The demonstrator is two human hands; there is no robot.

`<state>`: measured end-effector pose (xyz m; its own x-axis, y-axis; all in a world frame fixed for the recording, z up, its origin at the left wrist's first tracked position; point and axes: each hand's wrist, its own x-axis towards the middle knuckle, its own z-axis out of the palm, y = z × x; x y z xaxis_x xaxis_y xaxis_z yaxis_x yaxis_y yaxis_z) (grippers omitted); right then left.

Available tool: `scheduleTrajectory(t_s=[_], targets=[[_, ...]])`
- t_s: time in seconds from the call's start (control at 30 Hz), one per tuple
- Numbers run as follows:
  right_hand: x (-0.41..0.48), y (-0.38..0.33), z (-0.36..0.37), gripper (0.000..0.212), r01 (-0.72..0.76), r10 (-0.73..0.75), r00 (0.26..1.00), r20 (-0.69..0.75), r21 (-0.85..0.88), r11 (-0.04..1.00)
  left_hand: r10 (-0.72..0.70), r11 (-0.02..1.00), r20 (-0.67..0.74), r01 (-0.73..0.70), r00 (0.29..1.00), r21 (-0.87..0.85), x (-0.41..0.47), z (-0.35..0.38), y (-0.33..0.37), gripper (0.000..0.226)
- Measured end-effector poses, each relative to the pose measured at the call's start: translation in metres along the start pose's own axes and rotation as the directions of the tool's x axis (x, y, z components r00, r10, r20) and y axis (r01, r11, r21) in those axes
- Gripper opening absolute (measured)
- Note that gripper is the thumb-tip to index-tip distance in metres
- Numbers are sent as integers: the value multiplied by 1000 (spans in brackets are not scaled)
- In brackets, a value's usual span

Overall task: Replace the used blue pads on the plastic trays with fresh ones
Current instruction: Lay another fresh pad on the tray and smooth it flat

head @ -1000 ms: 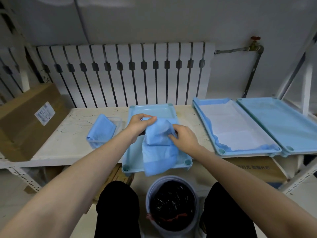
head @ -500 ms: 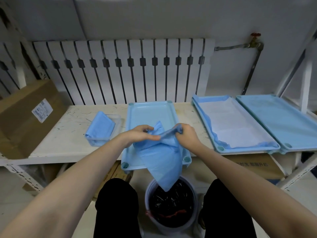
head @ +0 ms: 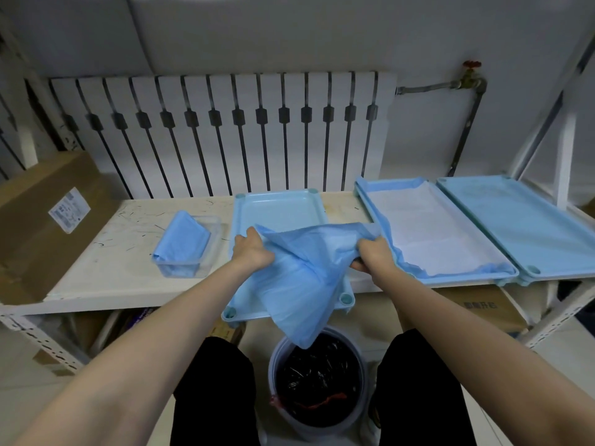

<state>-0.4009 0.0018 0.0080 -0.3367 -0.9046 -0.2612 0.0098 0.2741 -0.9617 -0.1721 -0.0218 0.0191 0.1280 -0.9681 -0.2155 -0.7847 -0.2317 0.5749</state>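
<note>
Both hands hold one blue pad [head: 302, 278] above the near half of the middle light-blue plastic tray [head: 280, 209]. My left hand [head: 252, 249] grips its left edge and my right hand [head: 375, 255] grips its right edge. The pad is partly unfolded between them, and its lower corner hangs down over the bin. The tray's far half is bare. Further right, a second tray [head: 367, 194] holds a pad lying white side up [head: 428, 230], and a third tray [head: 528, 226] sits beside it.
A clear box holding folded blue pads [head: 182, 246] sits left of the middle tray on the white shelf [head: 106, 272]. A grey bin with a black liner [head: 317, 381] stands between my knees. A cardboard box [head: 42, 220] is far left; a radiator [head: 225, 130] stands behind.
My hands have moved apart, left hand leftward and right hand rightward, spreading the folded pad wider. Its lower corner now hangs further down toward the bin.
</note>
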Motion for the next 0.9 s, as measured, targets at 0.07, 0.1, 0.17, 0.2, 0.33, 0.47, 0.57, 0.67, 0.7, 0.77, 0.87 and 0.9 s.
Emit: scheduleTrajectory(t_s=[0.07, 0.1, 0.17, 0.2, 0.33, 0.47, 0.57, 0.67, 0.7, 0.77, 0.87, 0.9], targets=[[0, 1, -9, 19, -67, 68, 997, -30, 12, 998, 44, 999, 44, -42, 998, -34, -2, 5, 6, 42], [2, 2, -13, 21, -85, 84, 995, -48, -21, 996, 66, 996, 85, -61, 994, -60, -4, 8, 9, 41], [6, 5, -21, 23, -106, 96, 992, -81, -126, 986, 105, 989, 175, -85, 979, -119, -9, 16, 18, 52], [8, 8, -23, 23, -96, 79, 992, -96, -191, 977, 129, 985, 211, -100, 969, -143, -12, 20, 22, 57], [7, 16, -31, 21, 101, -164, 981, -101, -459, 883, 208, 976, 317, -173, 925, -134, -18, 40, 42, 63], [1, 12, -34, 48, 332, -401, 915, -41, -485, 809, 181, 979, 411, -203, 894, 10, -28, 58, 56, 48], [1, 12, -33, 41, 408, -445, 889, 107, -625, 666, 126, 970, 463, -206, 877, 126, -35, 72, 60, 46], [2, 19, -34, 32, 387, -361, 907, 216, -765, 514, 115, 948, 441, -231, 890, 218, -40, 84, 61, 33], [1, 22, -34, 30, 390, -352, 906, 235, -786, 480, 120, 943, 421, -236, 899, 236, -40, 86, 61, 25], [0, 27, -34, 29, 418, -380, 886, 265, -813, 406, 127, 939, 387, -236, 913, 251, -40, 86, 59, 12], [-3, 28, -30, 28, 492, -363, 862, 354, -759, 426, 123, 956, 370, -210, 921, 205, -33, 85, 55, 13], [-5, 27, -30, 28, 512, -330, 856, 397, -733, 447, 125, 959, 372, -208, 920, 192, -32, 85, 53, 16]])
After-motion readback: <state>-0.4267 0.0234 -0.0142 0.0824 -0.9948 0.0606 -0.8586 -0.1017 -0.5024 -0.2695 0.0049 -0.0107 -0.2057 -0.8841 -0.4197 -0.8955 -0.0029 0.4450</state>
